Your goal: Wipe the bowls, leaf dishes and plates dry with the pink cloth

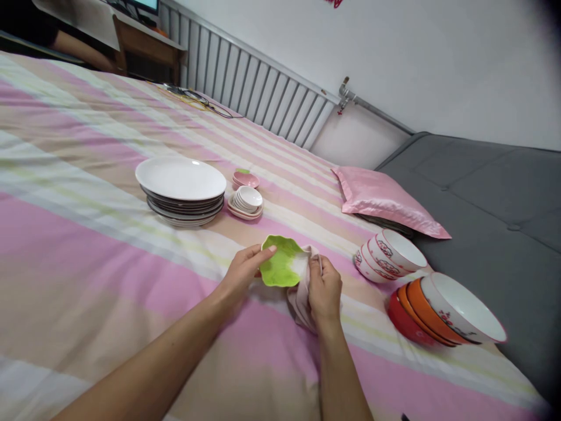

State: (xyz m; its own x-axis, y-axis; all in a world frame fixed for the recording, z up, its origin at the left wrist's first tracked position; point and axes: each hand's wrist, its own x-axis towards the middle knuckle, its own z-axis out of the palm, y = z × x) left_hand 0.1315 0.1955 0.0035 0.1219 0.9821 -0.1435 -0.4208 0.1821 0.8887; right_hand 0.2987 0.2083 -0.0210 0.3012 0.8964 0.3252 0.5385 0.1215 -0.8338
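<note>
My left hand [243, 270] pinches the left rim of a small green leaf-shaped dish [280, 262], held just above the striped bedspread [87, 234]. At the dish's right edge my right hand [324, 289] is closed around a pale pink cloth [301, 298], pressing it against the dish. The cloth hangs down below the hand onto the bed.
A stack of white plates [182, 190] and small saucers [246, 200] lie further back. To the right are stacked patterned bowls [392, 251] and larger orange and white bowls [442, 313]. A pink pillow [381, 202] and grey sofa [491, 204] sit at right; a radiator [254, 82] runs behind.
</note>
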